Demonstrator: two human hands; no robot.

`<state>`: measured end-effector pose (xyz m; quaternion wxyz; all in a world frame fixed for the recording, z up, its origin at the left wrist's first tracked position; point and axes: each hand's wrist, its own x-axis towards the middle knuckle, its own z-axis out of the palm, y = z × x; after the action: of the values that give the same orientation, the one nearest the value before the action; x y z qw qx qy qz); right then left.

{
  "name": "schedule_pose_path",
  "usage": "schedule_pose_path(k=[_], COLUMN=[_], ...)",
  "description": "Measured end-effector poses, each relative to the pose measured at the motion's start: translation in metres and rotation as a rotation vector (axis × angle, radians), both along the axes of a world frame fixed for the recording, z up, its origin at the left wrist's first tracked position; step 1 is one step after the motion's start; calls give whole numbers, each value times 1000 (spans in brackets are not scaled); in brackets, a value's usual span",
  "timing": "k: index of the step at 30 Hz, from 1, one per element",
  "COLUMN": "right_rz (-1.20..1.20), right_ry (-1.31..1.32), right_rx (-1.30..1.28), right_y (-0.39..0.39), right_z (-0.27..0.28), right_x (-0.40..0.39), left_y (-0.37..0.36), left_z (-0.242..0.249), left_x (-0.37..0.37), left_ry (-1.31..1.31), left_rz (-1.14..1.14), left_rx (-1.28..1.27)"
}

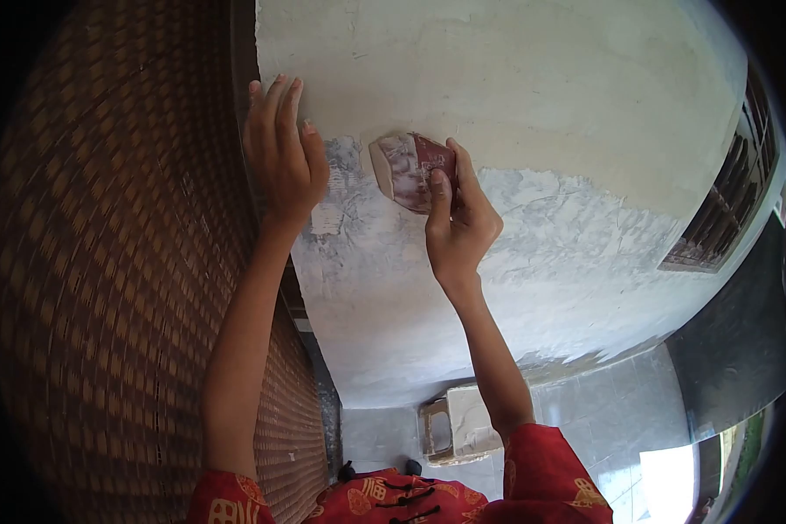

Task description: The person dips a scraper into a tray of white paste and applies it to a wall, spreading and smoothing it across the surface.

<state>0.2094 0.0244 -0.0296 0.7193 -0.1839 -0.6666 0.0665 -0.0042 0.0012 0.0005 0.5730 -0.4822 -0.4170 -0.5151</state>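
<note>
My right hand (463, 218) grips a piece of reddish-brown sandpaper (410, 170), dusted white and apparently wrapped round a pale block, thumb on the near face and fingers behind its right side. The sandpaper is up against the wall (498, 105), at the line between the beige upper part and the patchy white-grey plaster below. To the left, my left hand (286, 157) lies with fingers stretched out at the wall's left edge, holding nothing. Dust whitens its fingertips.
A brown woven panel (122, 218) runs along the left side, close to my left arm. Below, on the grey tiled floor (576, 406), stands a pale box-like item (472, 421). A barred window opening (720, 201) is at the right, with a dark surface (734, 323) beneath it.
</note>
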Motion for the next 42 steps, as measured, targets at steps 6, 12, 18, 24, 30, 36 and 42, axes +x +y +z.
schedule_pose_path(k=[6, 12, 18, 24, 30, 36, 42], right_rz=[99, 41, 58, 85, -45, 140, 40], right_ry=[290, 1, 346, 53, 251, 364, 56], right_rx=[-99, 55, -116, 9, -33, -110, -40], right_y=[4, -1, 4, -17, 19, -4, 0], right_z=[18, 6, 29, 23, 34, 43, -4], right_x=[37, -13, 31, -19, 23, 46, -13], left_y=[0, 2, 2, 0, -2, 0, -3], left_z=[0, 2, 0, -1, -2, -2, 0], left_x=[5, 2, 3, 3, 3, 5, 3], left_ry=[2, 0, -12, -29, -28, -34, -16], left_rz=[20, 4, 28, 42, 41, 49, 28], left_rx=[-13, 48, 35, 26, -7, 23, 18])
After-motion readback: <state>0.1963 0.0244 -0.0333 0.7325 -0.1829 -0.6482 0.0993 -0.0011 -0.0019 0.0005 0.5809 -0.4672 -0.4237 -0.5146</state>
